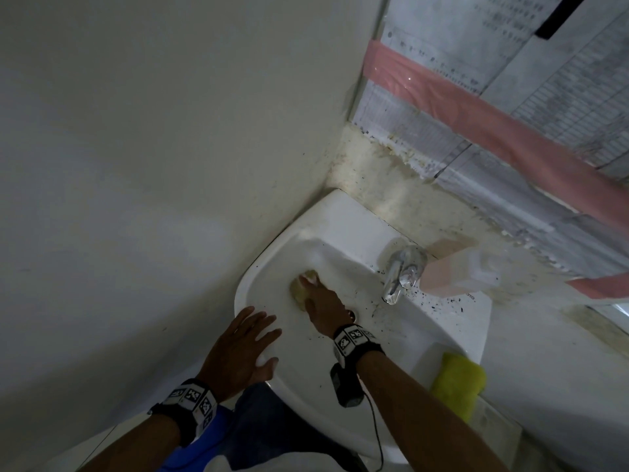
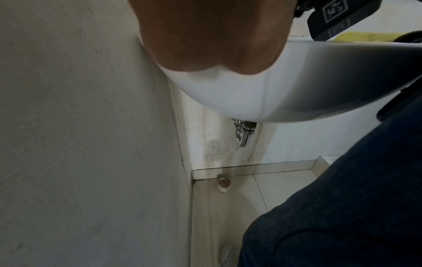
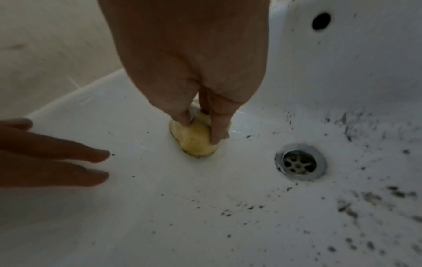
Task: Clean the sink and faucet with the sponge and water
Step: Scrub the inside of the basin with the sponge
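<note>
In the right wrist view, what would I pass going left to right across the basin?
Left hand → sponge gripped by the right hand → drain → black specks on the sink.

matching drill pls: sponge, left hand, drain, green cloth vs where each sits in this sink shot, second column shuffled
1. sponge
2. left hand
3. drain
4. green cloth

A. on the sink's right front rim
B. at the basin bottom, metal-ringed
C. under the right hand's fingers, on the basin's left slope
D. flat on the sink's left front rim

Pairs: 1-C, 2-D, 3-B, 4-A
</note>
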